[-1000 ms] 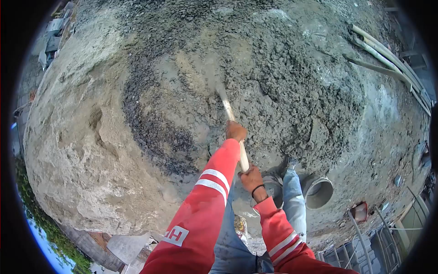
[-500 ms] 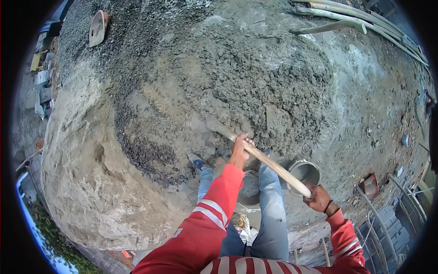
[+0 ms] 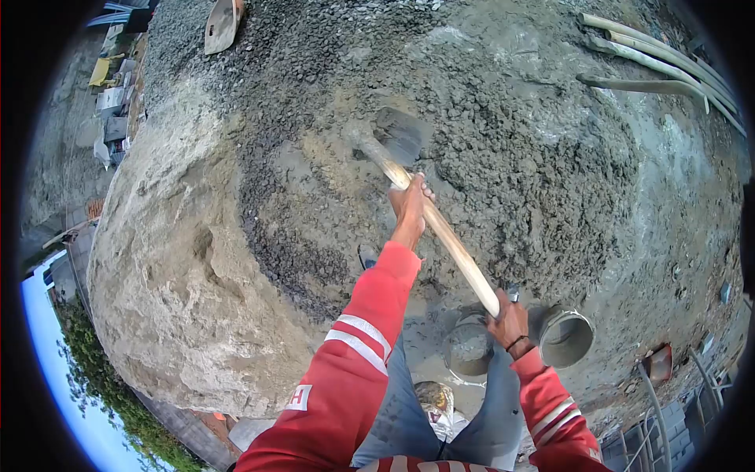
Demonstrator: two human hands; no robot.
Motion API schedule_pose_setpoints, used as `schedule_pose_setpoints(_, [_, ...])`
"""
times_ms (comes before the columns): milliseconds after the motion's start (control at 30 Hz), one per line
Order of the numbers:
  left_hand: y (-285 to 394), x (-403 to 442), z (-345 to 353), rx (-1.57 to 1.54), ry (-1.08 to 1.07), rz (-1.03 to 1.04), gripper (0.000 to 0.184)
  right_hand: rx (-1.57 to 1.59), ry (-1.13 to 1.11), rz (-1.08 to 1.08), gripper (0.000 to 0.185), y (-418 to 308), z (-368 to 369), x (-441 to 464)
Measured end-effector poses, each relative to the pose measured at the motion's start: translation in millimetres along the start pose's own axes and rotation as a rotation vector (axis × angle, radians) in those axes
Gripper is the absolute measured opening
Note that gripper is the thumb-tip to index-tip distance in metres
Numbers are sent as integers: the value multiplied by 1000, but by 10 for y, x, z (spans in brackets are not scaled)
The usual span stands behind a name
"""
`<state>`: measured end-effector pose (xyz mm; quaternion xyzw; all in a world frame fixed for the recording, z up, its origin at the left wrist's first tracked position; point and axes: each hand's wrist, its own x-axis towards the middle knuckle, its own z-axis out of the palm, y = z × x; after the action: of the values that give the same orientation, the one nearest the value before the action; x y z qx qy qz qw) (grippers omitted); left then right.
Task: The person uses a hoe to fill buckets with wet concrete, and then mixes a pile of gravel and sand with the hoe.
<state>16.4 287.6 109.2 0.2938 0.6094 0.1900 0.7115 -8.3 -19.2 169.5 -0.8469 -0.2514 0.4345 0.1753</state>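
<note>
Both my hands grip the wooden handle of a hoe (image 3: 452, 236). My left hand (image 3: 410, 206) is closed around the handle partway down, nearer the blade. Around the butt end, low and to the right, my right hand (image 3: 511, 321) is wrapped. The hoe's dark, flat blade (image 3: 403, 135) shows above the wet grey concrete mix (image 3: 527, 181), near its left part; whether it touches the mix I cannot tell. Close to my legs stand a bucket (image 3: 469, 350) with grey material in it and a second bucket (image 3: 568, 337) to its right.
A big sandy mound (image 3: 181, 299) rises on the left. Gravel (image 3: 314, 31) lies at the top, with a shallow pan (image 3: 223, 27) on it. Long poles (image 3: 661, 59) lie at upper right. A reddish container (image 3: 659, 363) sits at lower right. A sack (image 3: 434, 401) is between my legs.
The hoe and both hands have moved up and away from my body. Its blade, earlier buried or hidden in the mix, now shows. My view has shifted, and both hands keep their grip.
</note>
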Motion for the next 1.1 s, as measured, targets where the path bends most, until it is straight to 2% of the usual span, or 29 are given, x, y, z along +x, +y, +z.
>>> schedule_pose_setpoints(33, [134,494,-143,113,-3,106,18,83,64,-26,39,-351,272,399])
schedule_pose_setpoints(100, [353,1220,-282,341,71,202,13,153,48,-9,40,-983,708,1248])
schedule_pose_setpoints(167, [258,2007,-563,685,75,332,15,265,69,-71,41,-1363,1056,2010])
schedule_pose_setpoints(200, [187,2287,-657,739,53,337,17,316,109,-132,41,-1458,1248,2248])
schedule_pose_setpoints(233, [144,2362,-729,734,54,327,17,309,103,-127,41,-1565,1392,2284])
schedule_pose_setpoints(300, [75,2339,-789,1139,142,349,25,269,40,68,41,-1759,1512,2212])
schedule_pose_setpoints(333, [-136,2284,-967,1135,151,312,25,322,32,106,42,-1786,1534,2046])
schedule_pose_setpoints(367, [-344,2240,-1069,1192,151,301,34,310,27,111,42,-1762,1606,1874])
schedule_pose_setpoints(433, [-341,1884,-983,1303,168,315,47,387,67,157,44,-1718,1749,1614])
schedule_pose_setpoints(533, [-484,1567,-1173,1185,-41,27,55,298,22,206,45,-1658,1600,1123])
schedule_pose_setpoints(600, [-780,1358,-1380,1522,-325,70,56,258,-14,254,42,-1622,1498,688])
schedule_pose_setpoints(667, [-890,973,-1310,1203,-55,-102,69,273,-4,271,40,-1598,1453,439])
schedule_pose_setpoints(767, [-930,494,-1012,1261,-106,-175,73,418,197,224,33,-1432,1309,120])
schedule_pose_setpoints(800, [-1071,394,-945,1266,-157,-176,73,590,76,356,29,-1374,1166,53])
schedule_pose_setpoints(867, [-1314,521,-843,1143,-144,-238,58,917,-125,554,22,-1402,583,10])
schedule_pose_setpoints(900, [-1288,435,-760,1147,-160,-216,58,926,-102,544,22,-1280,416,2])
schedule_pose_setpoints(967, [-1315,135,-696,627,-193,-317,31,967,-214,527,19,-974,53,-138])
schedule_pose_setpoints(1000, [-1302,39,-574,636,-194,-305,31,940,-294,496,18,-831,-178,-290])
schedule_pose_setpoints(1067, [-1153,-339,-325,202,-68,-488,7,845,-322,403,20,-549,-689,-718])
schedule_pose_setpoints(1100, [-1201,-497,-236,212,-57,-488,7,746,-305,255,23,-290,-886,-957])
